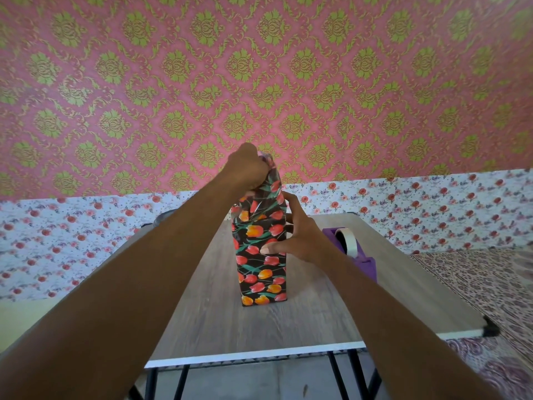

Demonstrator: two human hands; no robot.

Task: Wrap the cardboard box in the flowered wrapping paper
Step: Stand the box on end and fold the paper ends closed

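The box (261,269) stands upright on end in the middle of the small table, covered in black wrapping paper with red and orange tulips; no bare cardboard shows. Loose paper (272,180) sticks up above its top end. My left hand (248,168) grips that bunched paper from the left, fingers curled round it. My right hand (294,238) holds the box's right side near the top, thumb across the front face and fingers curled round the far edge.
A purple tape dispenser (354,252) with a white roll sits on the wood-grain table (207,310) just right of the box, behind my right wrist. A dark object (161,219) lies at the table's far left. A patterned rug (490,287) lies to the right.
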